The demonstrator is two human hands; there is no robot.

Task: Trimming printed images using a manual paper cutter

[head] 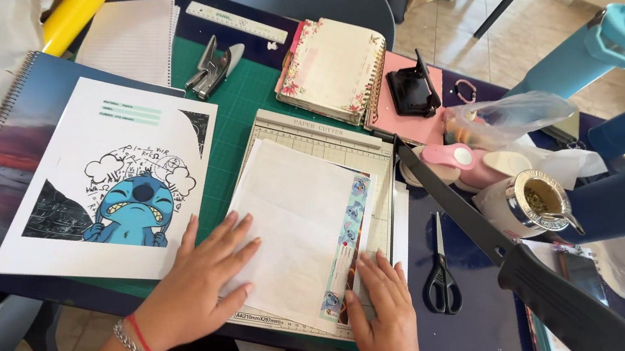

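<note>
My left hand (197,276) lies flat with fingers spread on a stack of white sheets (298,205) resting on a paper cutter (317,133). My right hand (384,307) presses the stack's lower right corner, by a printed strip of blue cartoon figures (344,241) along the sheet's right edge. The cutter's blade arm (548,289), with a black handle, is raised to the right.
A printed sheet with a blue cartoon creature (115,178) lies on a spiral notebook (11,136) at left. Black scissors (442,278) lie right of the cutter. A green cutting mat (248,91), floral notebook (333,69), ruler (236,22), yellow roll (74,11), metal-rimmed cup (530,202) and blue bottle (596,50) surround them.
</note>
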